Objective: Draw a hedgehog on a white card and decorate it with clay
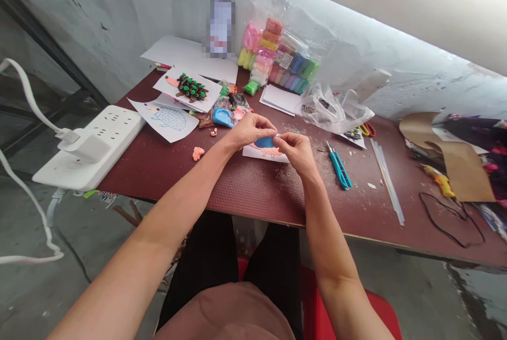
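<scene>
My left hand [250,131] and my right hand [296,151] meet over the table, thumbs and fingertips pinched together on something small and pale, too small to make out. Beneath them a blue piece [265,142] shows above a white card with an orange hedgehog drawing [273,153]. Whether the blue piece is held or lies on the card cannot be told. To the left are lumps of peach clay [198,153] and an open blue clay pack [223,116].
A white power strip [85,152] stands at the left edge of the brown table [237,187]. Teal cutters [339,168] and clear glue sticks [387,181] lie right. Bagged clay [295,68] leans at the back. A yellow glue gun [439,180] lies far right.
</scene>
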`<state>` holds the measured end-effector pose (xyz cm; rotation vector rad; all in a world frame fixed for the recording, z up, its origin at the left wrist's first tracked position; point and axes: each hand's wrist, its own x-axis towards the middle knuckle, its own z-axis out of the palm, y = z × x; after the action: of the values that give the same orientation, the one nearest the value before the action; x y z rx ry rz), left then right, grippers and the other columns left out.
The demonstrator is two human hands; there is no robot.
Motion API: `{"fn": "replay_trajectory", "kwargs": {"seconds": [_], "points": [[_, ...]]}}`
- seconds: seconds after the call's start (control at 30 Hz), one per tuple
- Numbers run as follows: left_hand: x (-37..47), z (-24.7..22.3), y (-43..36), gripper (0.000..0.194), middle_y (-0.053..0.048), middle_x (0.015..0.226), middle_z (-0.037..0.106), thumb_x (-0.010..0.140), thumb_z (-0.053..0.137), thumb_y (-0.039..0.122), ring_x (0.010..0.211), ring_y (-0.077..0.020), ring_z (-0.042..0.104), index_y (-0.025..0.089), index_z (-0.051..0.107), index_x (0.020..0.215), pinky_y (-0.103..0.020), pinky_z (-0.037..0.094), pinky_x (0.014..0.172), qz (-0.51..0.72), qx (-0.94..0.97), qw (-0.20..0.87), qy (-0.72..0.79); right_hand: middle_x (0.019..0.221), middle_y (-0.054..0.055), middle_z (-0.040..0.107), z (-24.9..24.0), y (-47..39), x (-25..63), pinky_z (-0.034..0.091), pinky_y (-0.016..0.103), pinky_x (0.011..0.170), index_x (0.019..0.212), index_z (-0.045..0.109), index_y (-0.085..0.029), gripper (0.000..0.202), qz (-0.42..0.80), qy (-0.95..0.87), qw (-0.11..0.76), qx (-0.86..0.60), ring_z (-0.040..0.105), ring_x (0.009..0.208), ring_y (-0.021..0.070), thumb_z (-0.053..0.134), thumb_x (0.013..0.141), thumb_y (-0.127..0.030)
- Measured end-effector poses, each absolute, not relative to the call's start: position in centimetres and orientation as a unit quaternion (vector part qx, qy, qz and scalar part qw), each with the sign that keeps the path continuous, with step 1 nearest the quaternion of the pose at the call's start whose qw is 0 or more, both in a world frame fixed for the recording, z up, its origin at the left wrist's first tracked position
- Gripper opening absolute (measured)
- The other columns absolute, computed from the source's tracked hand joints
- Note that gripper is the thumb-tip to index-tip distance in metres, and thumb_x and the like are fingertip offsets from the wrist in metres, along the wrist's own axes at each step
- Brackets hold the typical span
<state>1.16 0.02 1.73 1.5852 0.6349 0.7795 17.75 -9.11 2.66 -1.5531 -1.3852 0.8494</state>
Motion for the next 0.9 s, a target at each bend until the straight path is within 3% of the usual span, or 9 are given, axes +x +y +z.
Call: {"fn": "replay_trajectory", "kwargs": {"seconds": [0.13,0.3,0.53,0.63,0.73,0.9], "points": [[1.5,1.7,-0.2,0.014,-0.007,0.082,0.078,0.078,0.076,0.024,0.075,-0.0139,0.068,0.012,0.080,0.084,-0.024,0.054,0.068,0.318,0.686,0.583,0.296,0.066,0.001,0.064,2.5,-9.4,18.0,0.038,0.028,0.059,0.072,0.071,-0.018,0.044,0.351,-0.560,0.427,-0.617,0.048,0.061,0.0115,0.079,0.072,-0.062],[1.3,1.7,-0.4,0.022,-0.008,0.085,0.077,0.083,0.077,0.031,0.071,-0.0131,0.069,0.011,0.079,0.091,-0.022,0.054,0.059,0.278,0.661,0.626,0.305,0.063,0.000,0.062,2.4,-9.8,18.4,0.038,0.028,0.058,0.069,0.070,-0.019,0.045,0.346,-0.537,0.447,-0.626,0.045,0.058,0.0109,0.078,0.073,-0.062],[0.9,1.4,0.0,0.014,-0.007,0.078,0.075,0.080,0.079,0.022,0.063,-0.0113,0.067,0.010,0.076,0.086,-0.021,0.054,0.055,0.243,0.649,0.657,0.296,0.078,0.004,0.072,2.1,-10.0,19.1,0.045,0.029,0.062,0.087,0.077,-0.019,0.040,0.335,-0.533,0.456,-0.629,0.058,0.067,0.0142,0.079,0.075,-0.058],[0.9,1.4,0.0,0.023,-0.006,0.082,0.076,0.076,0.079,0.015,0.067,-0.0119,0.069,0.010,0.076,0.098,-0.021,0.054,0.058,0.240,0.645,0.665,0.290,0.074,0.004,0.071,1.8,-9.9,19.2,0.047,0.030,0.062,0.081,0.073,-0.019,0.037,0.330,-0.534,0.453,-0.633,0.059,0.065,0.0142,0.078,0.075,-0.056],[1.0,1.4,-0.1,0.035,-0.005,0.085,0.076,0.072,0.078,0.006,0.069,-0.0122,0.070,0.010,0.073,0.106,-0.022,0.056,0.061,0.244,0.642,0.669,0.285,0.077,0.004,0.072,1.8,-9.6,19.3,0.048,0.030,0.064,0.088,0.074,-0.019,0.039,0.325,-0.539,0.448,-0.635,0.061,0.068,0.0145,0.077,0.076,-0.055],[0.8,1.5,0.2,0.034,-0.006,0.091,0.074,0.076,0.077,0.005,0.071,-0.0118,0.069,0.010,0.069,0.109,-0.024,0.057,0.064,0.284,0.650,0.632,0.311,0.070,0.002,0.067,2.6,-8.5,19.9,0.043,0.028,0.060,0.079,0.069,-0.018,0.034,0.334,-0.550,0.436,-0.629,0.054,0.063,0.0122,0.077,0.076,-0.052]]}}
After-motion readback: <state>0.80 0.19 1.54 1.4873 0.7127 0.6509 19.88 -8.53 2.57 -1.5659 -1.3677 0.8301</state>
